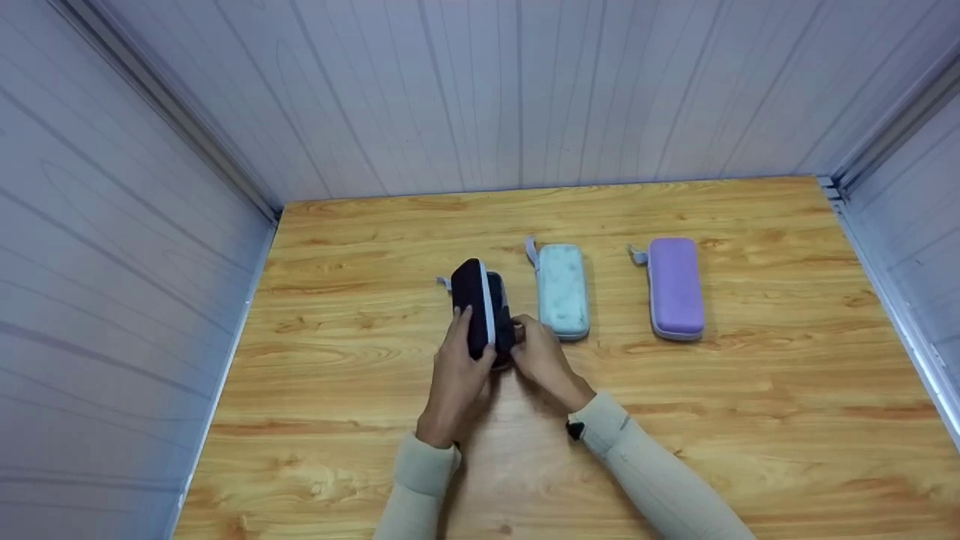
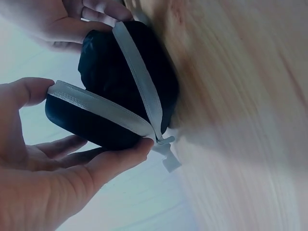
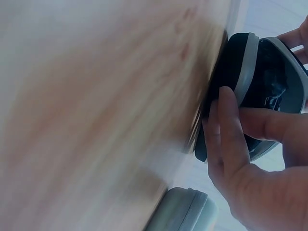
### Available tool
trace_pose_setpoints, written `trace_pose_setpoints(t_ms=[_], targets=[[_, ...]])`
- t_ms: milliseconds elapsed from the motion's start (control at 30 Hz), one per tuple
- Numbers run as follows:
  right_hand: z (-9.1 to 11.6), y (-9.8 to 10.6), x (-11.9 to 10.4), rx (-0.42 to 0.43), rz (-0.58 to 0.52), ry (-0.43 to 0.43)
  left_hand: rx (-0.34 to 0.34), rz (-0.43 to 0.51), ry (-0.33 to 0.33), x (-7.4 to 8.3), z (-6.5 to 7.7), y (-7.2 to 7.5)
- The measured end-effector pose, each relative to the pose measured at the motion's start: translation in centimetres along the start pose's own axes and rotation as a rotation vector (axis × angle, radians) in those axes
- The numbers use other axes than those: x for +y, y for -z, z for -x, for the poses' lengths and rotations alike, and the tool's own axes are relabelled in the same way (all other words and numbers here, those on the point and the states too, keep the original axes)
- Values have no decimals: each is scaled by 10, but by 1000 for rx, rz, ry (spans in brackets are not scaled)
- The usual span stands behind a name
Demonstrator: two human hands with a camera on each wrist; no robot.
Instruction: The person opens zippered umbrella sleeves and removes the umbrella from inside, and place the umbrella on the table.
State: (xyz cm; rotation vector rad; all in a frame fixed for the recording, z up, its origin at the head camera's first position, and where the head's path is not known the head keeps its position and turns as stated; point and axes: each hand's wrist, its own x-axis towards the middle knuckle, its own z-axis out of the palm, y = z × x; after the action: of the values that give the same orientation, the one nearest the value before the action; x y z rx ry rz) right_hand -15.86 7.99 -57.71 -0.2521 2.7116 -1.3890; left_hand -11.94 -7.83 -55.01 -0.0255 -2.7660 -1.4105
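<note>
A mint-green case with mottled patches lies on the wood-grain tabletop, a grey strap sticking out by its upper left corner. Well apart to its right lies a purple case, its own short loop also at the upper left. Pale streaked panels form the back wall, left wall and right wall around the tabletop.

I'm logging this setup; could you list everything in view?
Black case: one, black, open on the table
Mint case: one, pale green, right of it
Purple case: one, purple, farthest right
Straps: three, greyish, one per case
Table: one, wood-brown, under the cases
Walls: three, pale, back and sides
Wrist pieces: two, black, at the cuffs
Ring: one, greyish, right finger
Sleeves: two, cream, forearms
Left grip: one, bare, holding the lid
Right grip: one, bare, on the base
</note>
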Motion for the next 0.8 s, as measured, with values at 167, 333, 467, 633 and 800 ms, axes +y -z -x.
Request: trace_pose_setpoints(t_ms=[167,333,467,633,800], targets=[[-1,0,-1,5,-4,-10,2,37,23,-2,0,5],[-2,-1,-2,16,-11,-8,33,34,16,-6,0,9],[-3,-1,-3,4,-22,-23,55,50,19,-7,-1,13],[-5,0,-3,-23,-31,-39,65,89,42,-9,-2,15],[-8,-1,-4,-26,-27,-48,84,142,41,-12,-3,18]])
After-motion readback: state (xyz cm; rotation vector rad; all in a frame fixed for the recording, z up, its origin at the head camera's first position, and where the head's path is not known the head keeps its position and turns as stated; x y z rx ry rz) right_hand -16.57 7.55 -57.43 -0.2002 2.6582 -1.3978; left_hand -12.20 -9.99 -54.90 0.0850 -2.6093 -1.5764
